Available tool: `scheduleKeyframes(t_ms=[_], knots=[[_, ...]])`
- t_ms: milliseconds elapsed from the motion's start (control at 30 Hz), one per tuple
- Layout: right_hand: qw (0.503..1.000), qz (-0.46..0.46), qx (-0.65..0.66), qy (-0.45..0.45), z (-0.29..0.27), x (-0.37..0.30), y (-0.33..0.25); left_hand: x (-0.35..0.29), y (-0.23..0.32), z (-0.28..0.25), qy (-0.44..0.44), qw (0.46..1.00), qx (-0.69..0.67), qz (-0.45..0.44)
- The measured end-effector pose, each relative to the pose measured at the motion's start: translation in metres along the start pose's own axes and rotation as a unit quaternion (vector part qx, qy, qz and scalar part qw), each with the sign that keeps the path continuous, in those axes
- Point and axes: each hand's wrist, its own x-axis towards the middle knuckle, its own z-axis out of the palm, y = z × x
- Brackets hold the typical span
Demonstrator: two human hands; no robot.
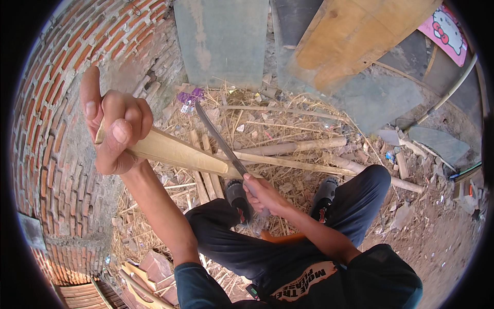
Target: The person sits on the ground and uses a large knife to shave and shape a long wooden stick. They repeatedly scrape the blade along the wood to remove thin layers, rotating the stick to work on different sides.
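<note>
My left hand (118,123), raised at the left, is wrapped round the upper end of a pale split bamboo piece (177,150). One of its fingers sticks out away from the others. The bamboo slants down to the right, toward my shoes. In the middle, my right hand (261,194) grips a machete (218,138) near the bottom of its dark, slightly curved blade. The blade points up and to the left, crossing the bamboo's lower end in this view. Whether the blade touches the bamboo I cannot tell.
Bamboo poles (293,148), wooden strips (203,165) and straw-like shavings cover the ground around my shoes (323,198). A brick wall (67,170) rises close on the left. Grey sheets (226,46) and a brown board (355,36) lean at the back.
</note>
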Motion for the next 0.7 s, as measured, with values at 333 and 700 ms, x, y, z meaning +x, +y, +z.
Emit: scheduleKeyframes(t_ms=[333,700], knots=[[0.995,-0.053,0.024,0.08,0.003,0.032,0.027,0.012,-0.016,0.039,0.196,0.958,0.209,-0.004],[0.983,-0.162,-0.083,-0.002,0.039,-0.031,-0.007,0.021,-0.033,0.053,0.338,0.874,0.342,0.06]])
